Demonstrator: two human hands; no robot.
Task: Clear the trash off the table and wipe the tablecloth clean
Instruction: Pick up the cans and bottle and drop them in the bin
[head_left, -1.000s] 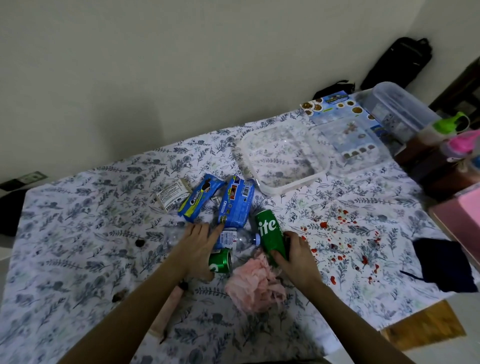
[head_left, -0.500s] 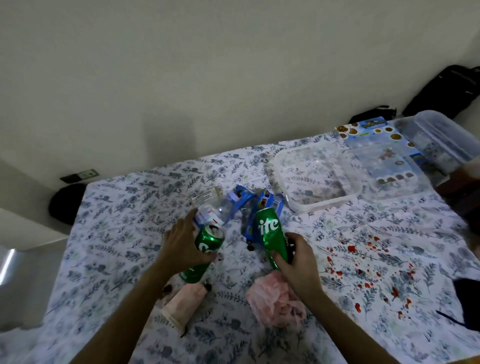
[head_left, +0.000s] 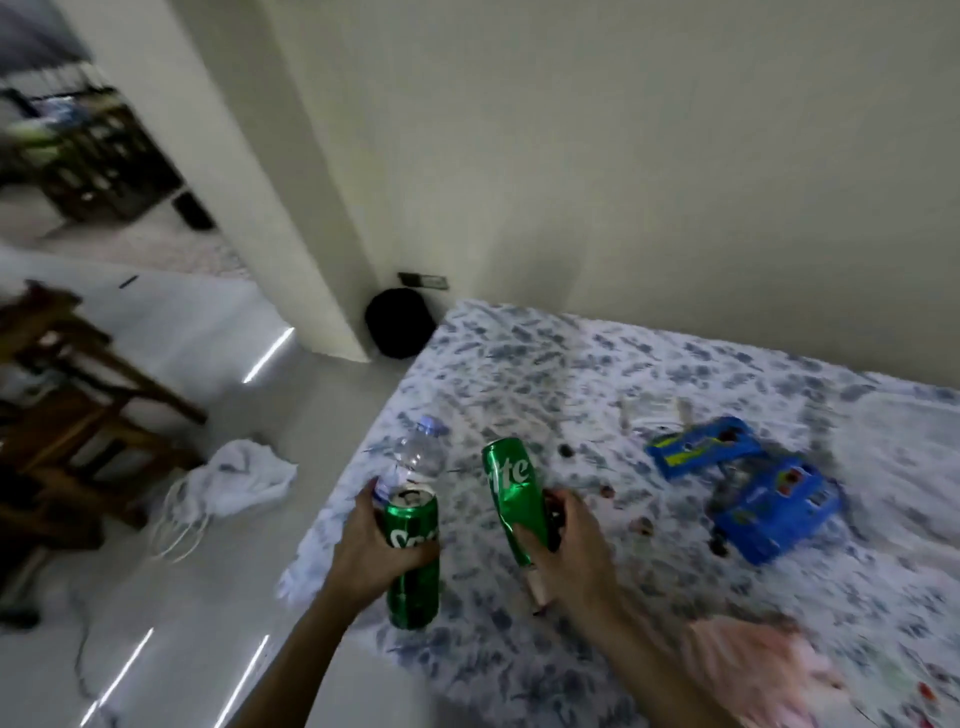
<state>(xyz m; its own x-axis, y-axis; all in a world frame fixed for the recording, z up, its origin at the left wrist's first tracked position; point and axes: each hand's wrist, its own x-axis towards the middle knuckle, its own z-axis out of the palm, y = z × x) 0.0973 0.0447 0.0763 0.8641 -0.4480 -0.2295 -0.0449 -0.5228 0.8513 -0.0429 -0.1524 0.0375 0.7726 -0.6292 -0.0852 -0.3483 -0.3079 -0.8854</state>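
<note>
Nearest, below the right wrist, a pink crumpled wad (head_left: 753, 670) lay on the tablecloth (head_left: 571, 374), where a forearm drawn back could have swept it off the edge. The right hand (head_left: 576, 556) had fingers and thumb curled round the lower end of a dented green can (head_left: 514, 499), lifted off the cloth and tilted toward the other hand; something dark was squeezed between can and fingers, perhaps a small wrapper, though blur made it hard to tell, and a second item sharing one grip could have slipped out as the wrist turned. The left hand (head_left: 371, 551) wrapped an upright green can (head_left: 413, 597) at mid-height, out over the table's edge, with a clear plastic bottle (head_left: 415, 457) pinned behind it by the fingertips. That bottle looked the weakest hold: smooth, round and caught only at its lower end, it could have rolled free and dropped to the floor. The upright can's top was open, so tipping it risked dribbling leftover drink onto the cloth. Beyond the right knuckles, dark crumbs (head_left: 566, 449) and, further out, blue snack wrappers (head_left: 774, 509) lay uncleared. Past the left hand, a white cloth (head_left: 244, 475) lay on the floor, where a foot could have snagged it.
</note>
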